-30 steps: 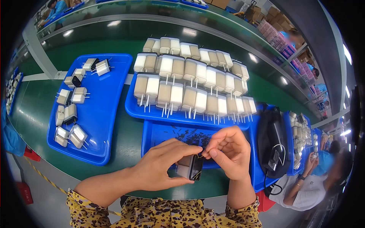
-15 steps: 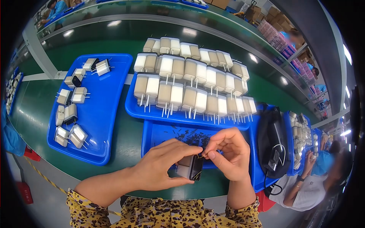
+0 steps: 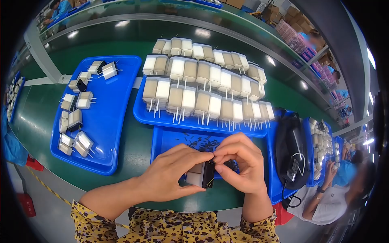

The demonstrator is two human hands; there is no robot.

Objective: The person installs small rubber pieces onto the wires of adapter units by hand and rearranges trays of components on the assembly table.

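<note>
My left hand (image 3: 172,168) is closed around a white-and-beige block (image 3: 195,177) with a black end face (image 3: 208,175). Thin yellow wires show against that black face, which is turned to the right. At its upper corner, my right hand (image 3: 240,162) pinches with thumb and forefinger, touching or nearly touching the block. Whatever lies between those fingertips is too small to make out. Behind both hands, a blue tray (image 3: 164,139) holds many short black pieces (image 3: 198,141), partly hidden by my fingers.
Stacked white-and-beige blocks with thin prongs (image 3: 208,75) fill a blue tray (image 3: 142,115) ahead. Another blue tray (image 3: 107,133) at left carries several such blocks. A black cabled device (image 3: 289,154) lies right. Beyond it sits a co-worker (image 3: 324,202).
My right fingertips have moved slightly left and up against the block's top corner, and its fingers have drawn closer together. The block has turned a little in my left hand.
</note>
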